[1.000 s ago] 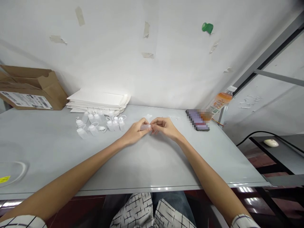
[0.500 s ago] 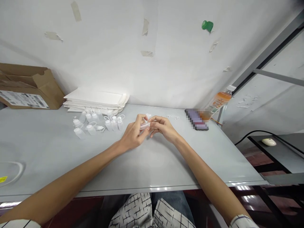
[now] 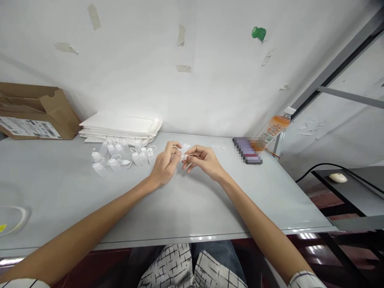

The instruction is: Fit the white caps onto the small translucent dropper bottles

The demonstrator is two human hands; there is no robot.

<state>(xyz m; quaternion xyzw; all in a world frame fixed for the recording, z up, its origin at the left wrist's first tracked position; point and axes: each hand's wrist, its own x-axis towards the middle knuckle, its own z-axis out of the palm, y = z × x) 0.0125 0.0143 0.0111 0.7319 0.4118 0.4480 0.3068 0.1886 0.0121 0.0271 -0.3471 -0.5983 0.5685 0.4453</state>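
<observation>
Near the back of the grey table, my left hand [image 3: 163,165] is closed around a small squeeze bottle, most of which its fingers cover. A narrow white tip [image 3: 183,157] shows in the gap between my two hands. Facing it, my right hand [image 3: 207,163] pinches a small white cap with a thin looped strap [image 3: 193,155]; the fingertips hide much of it. Several translucent squeeze bottles [image 3: 114,164] with looped cap straps stand or lie to the left of my left hand. Small white parts [image 3: 220,148] lie behind my right hand.
White paper sheets or envelopes [image 3: 120,125] are stacked by the wall, with a cardboard box [image 3: 60,112] to their left. A phone [image 3: 248,151] and an orange drink bottle [image 3: 274,127] are at the right. The table's front edge [image 3: 192,238] runs close to my lap.
My left hand has shifted slightly left, and its fingers now cover the bottle's clear body. My right hand has moved a little left too, its thin strap showing more clearly.
</observation>
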